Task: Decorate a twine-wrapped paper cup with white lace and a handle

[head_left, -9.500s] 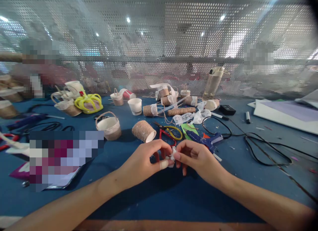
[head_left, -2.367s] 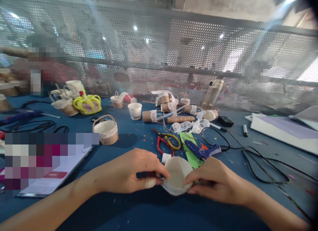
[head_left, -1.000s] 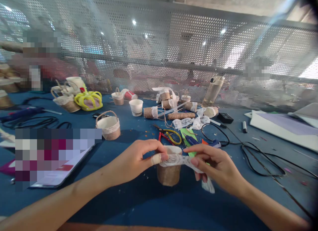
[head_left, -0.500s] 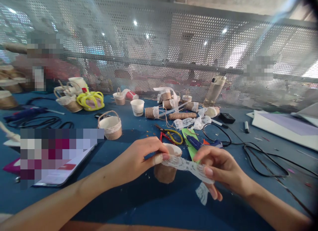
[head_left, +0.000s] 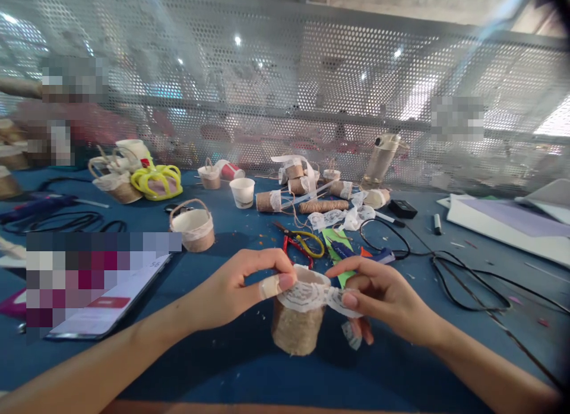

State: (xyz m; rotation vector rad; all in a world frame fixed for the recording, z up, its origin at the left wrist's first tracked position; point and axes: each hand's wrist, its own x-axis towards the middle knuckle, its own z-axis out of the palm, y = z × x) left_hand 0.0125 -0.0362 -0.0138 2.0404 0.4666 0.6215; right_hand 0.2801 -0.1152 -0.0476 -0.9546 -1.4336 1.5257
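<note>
A twine-wrapped paper cup [head_left: 294, 328] is held upright just above the blue table. My left hand [head_left: 240, 286], with a bandage on the thumb, pinches the cup's rim and one end of a white lace ribbon [head_left: 307, 296]. My right hand [head_left: 383, 295] pinches the other part of the lace and holds it against the cup's upper band. A short loose tail of lace hangs below my right fingers.
Behind the cup lie red and yellow scissors [head_left: 303, 243], a blue glue gun [head_left: 378, 256] with black cable [head_left: 463, 277], and green paper. A handled basket cup [head_left: 192, 227], several wrapped cups, a twine spool [head_left: 323, 206], a phone [head_left: 107, 301] and a perforated metal screen [head_left: 285, 93] surround them.
The cup went from lying on the table, to being stood up between my hands. The lace, stretched out to the right half a second ago, now lies drawn around the cup's top.
</note>
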